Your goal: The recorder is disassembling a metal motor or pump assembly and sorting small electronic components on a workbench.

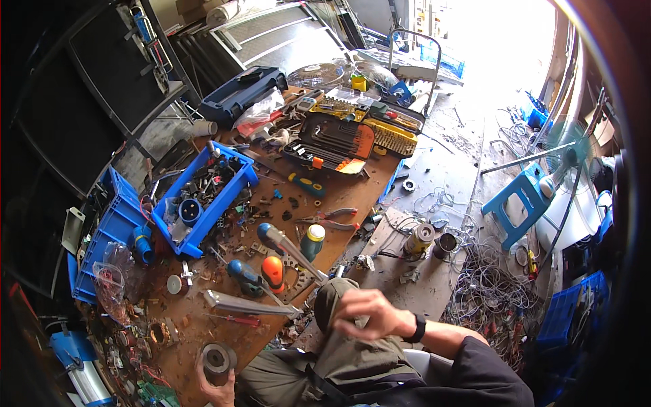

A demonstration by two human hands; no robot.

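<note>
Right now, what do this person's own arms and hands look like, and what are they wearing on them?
Both hands are bare, with no gloves. The right hand has a black wristband or watch at the wrist, and a dark, black-looking sleeve covers the arm from about the elbow up. Only part of the left hand shows at the lower edge; no sleeve is visible there.

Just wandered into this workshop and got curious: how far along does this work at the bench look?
Looks early. Done: nothing visibly finished. In hand: the left hand grips a grey ring-shaped part at the workbench edge; the right hand rests on the knee, holding nothing clear. Left: screwdrivers, pliers and loose parts lie scattered.
</note>
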